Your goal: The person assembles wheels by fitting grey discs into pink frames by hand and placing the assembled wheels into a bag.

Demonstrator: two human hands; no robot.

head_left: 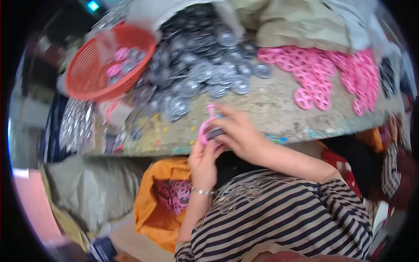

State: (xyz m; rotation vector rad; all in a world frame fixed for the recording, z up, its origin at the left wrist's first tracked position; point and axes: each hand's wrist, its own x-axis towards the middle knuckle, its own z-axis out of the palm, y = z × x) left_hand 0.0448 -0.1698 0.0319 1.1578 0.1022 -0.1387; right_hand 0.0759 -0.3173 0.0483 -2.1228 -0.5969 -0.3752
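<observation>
Above the table's front edge my two hands meet around a pink plastic ring piece (pixel 203 132) with a short stem pointing up. My left hand (pixel 203 159) grips its lower edge, fingers closed. From the right, my right hand (pixel 243 134) pinches at a dark grey disc (pixel 214 132) that lies against the ring. Whether the disc sits fully inside the ring I cannot tell, because my fingers cover part of it. A heap of grey plastic discs (pixel 196 74) lies just beyond my hands.
Pink wheel-shaped pieces (pixel 305 72) lie at the table's right. A red basket (pixel 78 81) with pink and grey parts stands at the left. Below the edge hangs an orange bag (pixel 146 205) holding pink pieces. Another person's hand (pixel 394 127) shows at far right.
</observation>
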